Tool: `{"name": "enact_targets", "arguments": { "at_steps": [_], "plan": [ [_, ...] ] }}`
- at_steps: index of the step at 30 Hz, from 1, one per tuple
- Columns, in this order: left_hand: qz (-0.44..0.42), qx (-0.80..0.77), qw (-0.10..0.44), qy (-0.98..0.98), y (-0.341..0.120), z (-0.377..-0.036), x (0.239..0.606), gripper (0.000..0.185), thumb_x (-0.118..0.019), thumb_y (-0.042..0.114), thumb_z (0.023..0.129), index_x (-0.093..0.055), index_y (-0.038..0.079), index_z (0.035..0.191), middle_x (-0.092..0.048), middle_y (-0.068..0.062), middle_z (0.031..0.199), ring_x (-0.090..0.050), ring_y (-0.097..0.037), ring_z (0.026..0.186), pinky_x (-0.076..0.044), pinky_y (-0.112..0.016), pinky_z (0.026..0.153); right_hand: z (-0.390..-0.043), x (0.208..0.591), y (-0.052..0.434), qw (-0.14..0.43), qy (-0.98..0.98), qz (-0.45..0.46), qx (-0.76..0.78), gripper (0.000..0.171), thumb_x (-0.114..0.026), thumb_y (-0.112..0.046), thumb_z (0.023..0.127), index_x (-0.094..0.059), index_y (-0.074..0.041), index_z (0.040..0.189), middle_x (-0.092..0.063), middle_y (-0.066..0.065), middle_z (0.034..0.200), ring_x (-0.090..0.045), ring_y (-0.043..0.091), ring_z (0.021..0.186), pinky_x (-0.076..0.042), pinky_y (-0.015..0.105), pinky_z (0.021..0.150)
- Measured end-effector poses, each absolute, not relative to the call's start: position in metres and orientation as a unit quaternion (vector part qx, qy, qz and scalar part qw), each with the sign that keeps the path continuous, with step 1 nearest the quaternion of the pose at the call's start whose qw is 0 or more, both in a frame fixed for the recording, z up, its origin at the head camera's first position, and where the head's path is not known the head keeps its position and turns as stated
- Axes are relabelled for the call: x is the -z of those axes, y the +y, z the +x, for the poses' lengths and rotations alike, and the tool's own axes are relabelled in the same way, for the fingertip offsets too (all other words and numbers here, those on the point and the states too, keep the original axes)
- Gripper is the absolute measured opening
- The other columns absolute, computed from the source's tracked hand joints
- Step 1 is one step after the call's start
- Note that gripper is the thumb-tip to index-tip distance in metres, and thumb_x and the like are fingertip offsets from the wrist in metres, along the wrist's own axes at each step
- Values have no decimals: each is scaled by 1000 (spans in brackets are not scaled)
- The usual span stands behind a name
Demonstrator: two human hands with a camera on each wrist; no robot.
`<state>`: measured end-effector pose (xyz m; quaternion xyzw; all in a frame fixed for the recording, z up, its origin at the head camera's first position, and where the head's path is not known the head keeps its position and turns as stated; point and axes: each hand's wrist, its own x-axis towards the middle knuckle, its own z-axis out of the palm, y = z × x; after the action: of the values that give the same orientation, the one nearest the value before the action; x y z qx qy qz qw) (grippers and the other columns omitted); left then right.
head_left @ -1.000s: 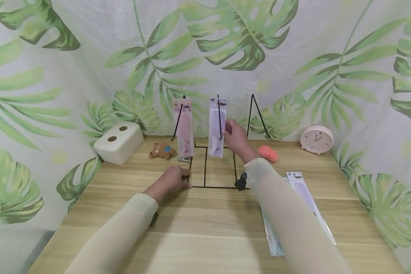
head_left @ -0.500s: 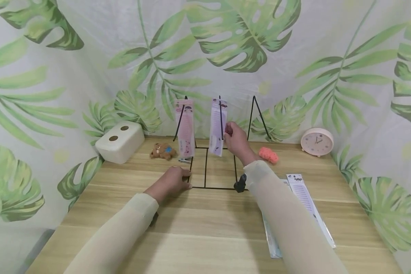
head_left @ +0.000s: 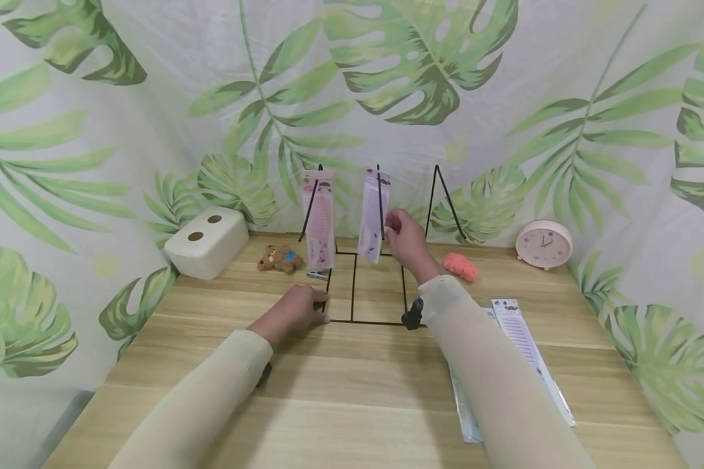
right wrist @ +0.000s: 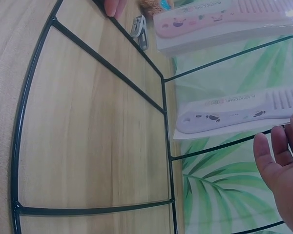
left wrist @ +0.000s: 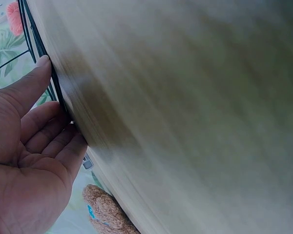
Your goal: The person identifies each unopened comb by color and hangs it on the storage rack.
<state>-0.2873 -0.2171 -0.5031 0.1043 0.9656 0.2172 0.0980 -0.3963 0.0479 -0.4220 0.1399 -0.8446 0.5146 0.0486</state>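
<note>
A black wire rack (head_left: 352,286) stands at the back of the wooden table. A pink comb package (head_left: 319,218) hangs on its left peg and a lilac comb package (head_left: 373,215) on the middle peg; the right peg (head_left: 440,195) carries nothing. My right hand (head_left: 407,240) is raised beside the lilac package's right edge. In the right wrist view its fingers (right wrist: 278,146) are straight and just short of the lilac package (right wrist: 239,114). My left hand (head_left: 296,311) rests flat on the rack's front left corner, fingers (left wrist: 44,131) against the wire (left wrist: 39,44).
A white box with two holes (head_left: 205,242), a small teddy bear (head_left: 279,258) and a metal clip (head_left: 317,275) lie left of the rack. An orange-pink item (head_left: 461,266) and a clock (head_left: 543,243) sit right. More comb packages (head_left: 525,339) lie under my right forearm.
The lilac comb package now hangs a little more tilted on its peg. My right hand has stayed beside it, and my left hand has not moved.
</note>
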Motion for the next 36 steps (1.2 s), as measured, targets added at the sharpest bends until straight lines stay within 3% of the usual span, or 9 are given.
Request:
{"name": "enact_targets", "arguments": {
  "at_steps": [9, 15, 25, 36],
  "plan": [
    [100, -217, 103, 965, -218, -286, 504, 57, -85, 26, 97, -68, 6, 148, -62, -12, 158, -50, -44, 153, -38, -58, 130, -393, 422, 54, 37, -849, 134, -510, 20, -61, -14, 111, -61, -7, 130, -66, 12, 124, -62, 29, 116, -57, 45, 96],
    [102, -227, 103, 963, -217, -284, 503, 56, -85, 25, 97, -68, 5, 147, -63, -13, 158, -50, -44, 152, -38, -59, 130, -375, 422, 79, 47, -859, 162, -484, 34, -70, -27, 109, -61, -6, 134, -69, 13, 126, -66, 32, 123, -58, 51, 103],
    [107, -219, 95, 965, -217, -286, 501, 57, -86, 26, 97, -68, 5, 147, -64, -14, 156, -52, -44, 151, -39, -58, 129, -316, 440, 173, -12, -892, 192, -408, 45, -70, -28, 109, -59, -1, 143, -67, 21, 137, -65, 38, 130, -59, 55, 109],
    [111, -227, 104, 962, -217, -285, 500, 58, -84, 25, 98, -66, 3, 148, -62, -16, 158, -51, -44, 152, -40, -59, 129, -271, 477, 285, -44, -950, 112, -289, 55, -74, -27, 104, -58, 6, 145, -67, 30, 135, -66, 46, 122, -59, 62, 99]
  ]
}}
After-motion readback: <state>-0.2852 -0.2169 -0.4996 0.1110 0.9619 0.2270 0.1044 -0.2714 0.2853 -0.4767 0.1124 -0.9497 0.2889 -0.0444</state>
